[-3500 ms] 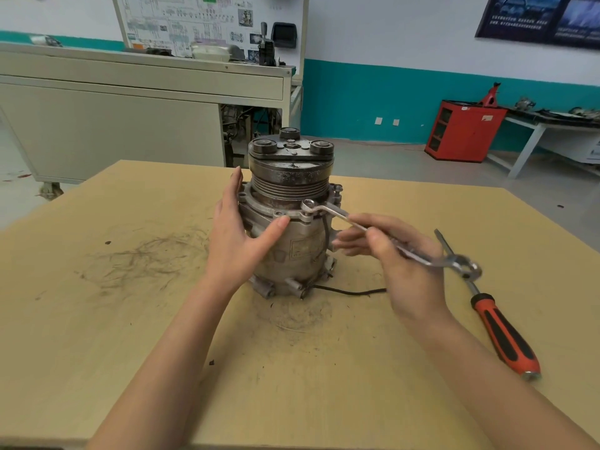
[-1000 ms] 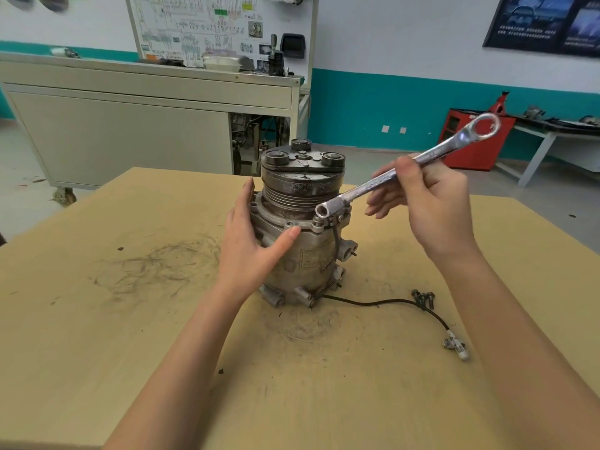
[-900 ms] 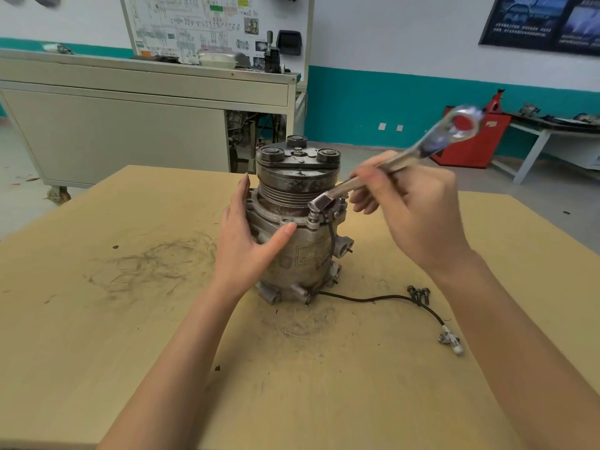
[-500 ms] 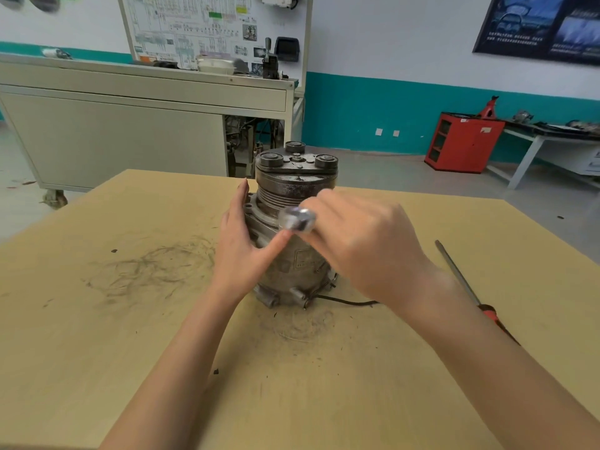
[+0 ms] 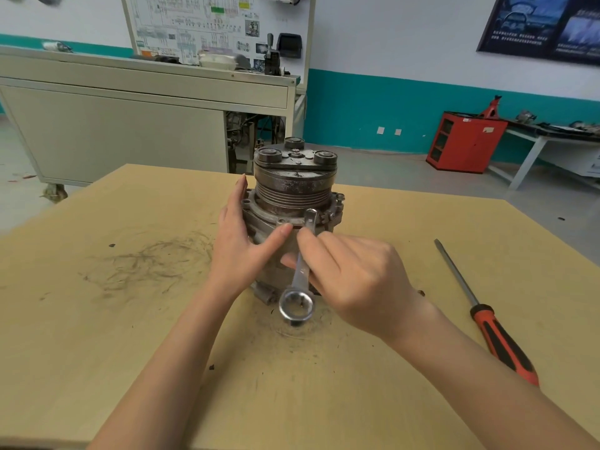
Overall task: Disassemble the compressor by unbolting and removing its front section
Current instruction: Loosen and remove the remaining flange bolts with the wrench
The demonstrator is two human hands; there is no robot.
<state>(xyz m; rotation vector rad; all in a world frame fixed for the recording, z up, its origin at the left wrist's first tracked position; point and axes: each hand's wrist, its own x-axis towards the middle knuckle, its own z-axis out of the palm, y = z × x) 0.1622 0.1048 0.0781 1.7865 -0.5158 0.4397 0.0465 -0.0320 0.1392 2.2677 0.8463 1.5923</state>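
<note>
Head view: compressor (image 5: 293,203) upright mid-bench (image 5: 130,319), pulley end up. Wrench (image 5: 302,271) far ring end at front flange bolt, long axis running from bolt down toward person. Right hand (image 5: 354,280) just right of shaft, fingers curled round it. Left hand (image 5: 242,251) fingers straight, bracing compressor's left side, thumb across front. Next swing likely sideways about bolt.

The right hand (image 5: 354,280) has swung the wrench (image 5: 300,271) toward the person.
</note>
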